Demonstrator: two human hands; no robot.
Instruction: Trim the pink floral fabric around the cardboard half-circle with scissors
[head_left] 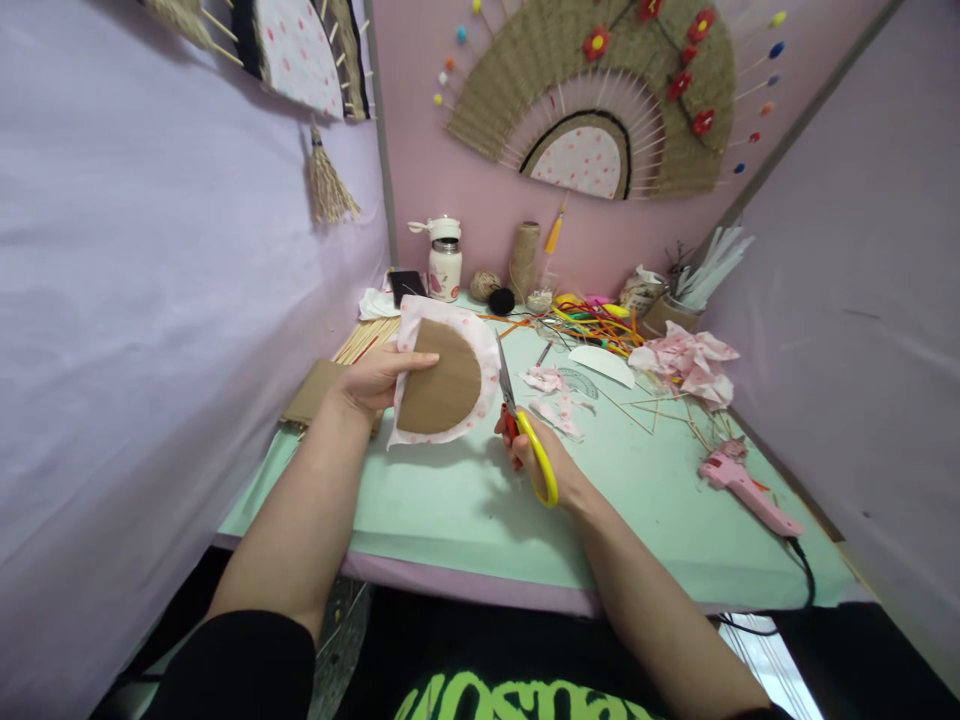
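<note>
My left hand point(375, 380) holds a brown cardboard semicircle point(442, 380) laid on a larger piece of white fabric with pink dots point(487, 350), lifted a little above the mint-green table point(465, 510). My right hand point(536, 455) grips yellow-and-red-handled scissors point(517, 410). The blades point up and away, right beside the fabric's right edge. Small fabric scraps point(555, 400) lie on the table just right of the scissors.
A pink glue gun point(742, 485) with a black cord lies at the right. Crumpled dotted fabric point(686, 362), coloured sticks point(592, 320), twine spools point(525, 255), a bottle point(445, 262) and wooden skewers point(367, 338) crowd the back. Woven fans point(600, 90) hang on the wall.
</note>
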